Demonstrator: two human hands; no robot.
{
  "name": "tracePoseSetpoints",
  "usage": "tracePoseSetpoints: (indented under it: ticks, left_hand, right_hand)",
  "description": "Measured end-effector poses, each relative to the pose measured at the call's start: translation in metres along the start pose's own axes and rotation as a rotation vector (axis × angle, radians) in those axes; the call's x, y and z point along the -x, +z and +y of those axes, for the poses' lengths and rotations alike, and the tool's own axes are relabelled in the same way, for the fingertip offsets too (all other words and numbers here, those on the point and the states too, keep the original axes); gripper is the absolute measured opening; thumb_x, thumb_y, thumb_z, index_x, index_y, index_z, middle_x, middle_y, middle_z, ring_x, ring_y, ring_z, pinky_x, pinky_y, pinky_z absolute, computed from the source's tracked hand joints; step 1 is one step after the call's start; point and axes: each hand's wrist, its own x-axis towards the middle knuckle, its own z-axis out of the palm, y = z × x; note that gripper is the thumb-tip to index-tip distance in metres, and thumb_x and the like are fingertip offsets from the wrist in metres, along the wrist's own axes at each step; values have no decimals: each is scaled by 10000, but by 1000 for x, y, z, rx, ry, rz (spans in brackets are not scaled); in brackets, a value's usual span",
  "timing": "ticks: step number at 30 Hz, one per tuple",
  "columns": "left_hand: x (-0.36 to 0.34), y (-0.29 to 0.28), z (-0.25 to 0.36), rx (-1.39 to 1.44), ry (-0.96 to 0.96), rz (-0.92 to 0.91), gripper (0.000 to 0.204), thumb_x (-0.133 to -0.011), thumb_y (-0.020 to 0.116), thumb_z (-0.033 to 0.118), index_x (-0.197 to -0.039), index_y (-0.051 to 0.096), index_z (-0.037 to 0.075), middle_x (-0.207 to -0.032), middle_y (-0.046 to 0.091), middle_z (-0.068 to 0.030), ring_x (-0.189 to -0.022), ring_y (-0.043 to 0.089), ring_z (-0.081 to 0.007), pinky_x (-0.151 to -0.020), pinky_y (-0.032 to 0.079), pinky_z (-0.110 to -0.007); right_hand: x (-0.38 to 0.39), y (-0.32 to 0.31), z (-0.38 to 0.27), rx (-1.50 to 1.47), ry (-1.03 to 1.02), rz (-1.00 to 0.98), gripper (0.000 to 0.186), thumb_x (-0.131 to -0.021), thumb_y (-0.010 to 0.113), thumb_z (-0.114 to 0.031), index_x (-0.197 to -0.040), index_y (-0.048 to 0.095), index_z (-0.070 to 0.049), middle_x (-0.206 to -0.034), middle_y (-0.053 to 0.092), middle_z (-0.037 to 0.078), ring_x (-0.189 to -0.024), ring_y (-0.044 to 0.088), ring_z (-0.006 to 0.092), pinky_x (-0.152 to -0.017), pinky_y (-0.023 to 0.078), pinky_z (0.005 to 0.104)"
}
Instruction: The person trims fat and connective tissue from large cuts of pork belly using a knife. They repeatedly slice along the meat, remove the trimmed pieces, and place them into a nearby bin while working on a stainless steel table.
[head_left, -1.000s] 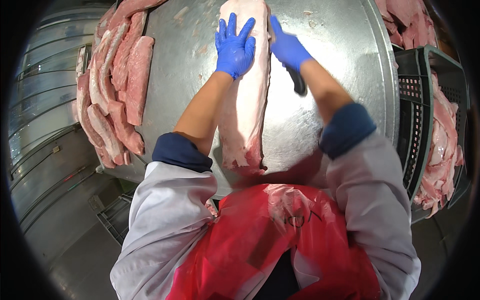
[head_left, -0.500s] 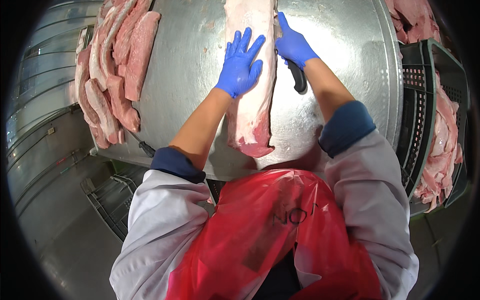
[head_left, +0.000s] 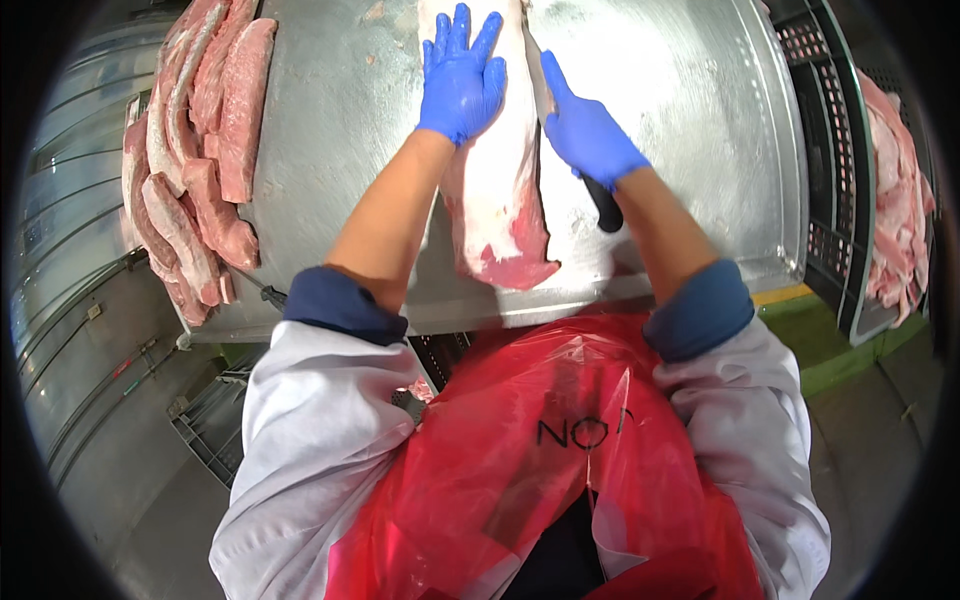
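My left hand (head_left: 462, 85), in a blue glove, lies flat with fingers spread on a long slab of pale, fat-covered meat (head_left: 505, 225), which has a red patch at the near end. My right hand (head_left: 588, 130), also gloved blue, holds a knife (head_left: 605, 205) by the black handle, forefinger stretched along the blade. The blade lies beside the slab's right edge. Both rest on or over the steel work table (head_left: 340, 150).
Several meat strips (head_left: 245, 110) lie piled on the table's left, near a black-handled tool (head_left: 272, 293). A dark perforated crate (head_left: 812, 170) with pale meat pieces (head_left: 893, 210) stands at the right. Another crate (head_left: 205, 430) sits low at the left.
My left hand has slid farther up the slab, away from me. My right hand has drawn the knife back toward me along the slab's right side.
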Motion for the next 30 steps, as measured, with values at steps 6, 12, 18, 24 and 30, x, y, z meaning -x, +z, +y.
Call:
tracePoseSetpoints:
  ticks: [6,12,18,24,30]
  left_hand:
    - [79,-16,55,-69,12,-78,759,-902,542,359,-1572,310,90,-1629,217,-270,-1501,171,-502,-1217,126,-583]
    - [82,-19,42,-17,-70,8,833,-822,574,314,-1556,304,26,-1623,247,-259,-1509,177,-474,-1219,103,-600]
    - [66,-17,19,-11,-18,20,814,-830,565,335,-1551,324,44,-1627,253,-243,-1511,187,-461,-1222,115,-587]
    - [61,-16,-5,-37,35,87,714,-884,520,307,-1542,351,86,-1610,288,-247,-1494,232,-463,-1218,155,-573]
    - [53,-23,-10,-85,-34,-33,780,-868,585,386,-1553,330,112,-1638,215,-243,-1520,179,-439,-1225,169,-556]
  right_hand:
    - [-12,5,5,262,21,104,729,-960,434,-170,-1624,142,-233,-854,676,240,-636,659,311,-625,562,422]
    - [15,31,8,168,-48,28,838,-899,444,-111,-1629,40,-189,-1096,654,362,-884,705,414,-847,551,446]
    - [4,18,-36,18,122,-128,838,-901,469,-104,-1625,51,-174,-1142,641,368,-1074,662,458,-988,489,476]
    - [54,62,4,24,26,-80,787,-944,441,-102,-1628,62,-193,-765,663,223,-508,606,274,-543,535,396]
    - [167,80,39,56,-147,-100,802,-929,478,-72,-1615,67,-139,-792,638,330,-707,652,474,-695,525,520]
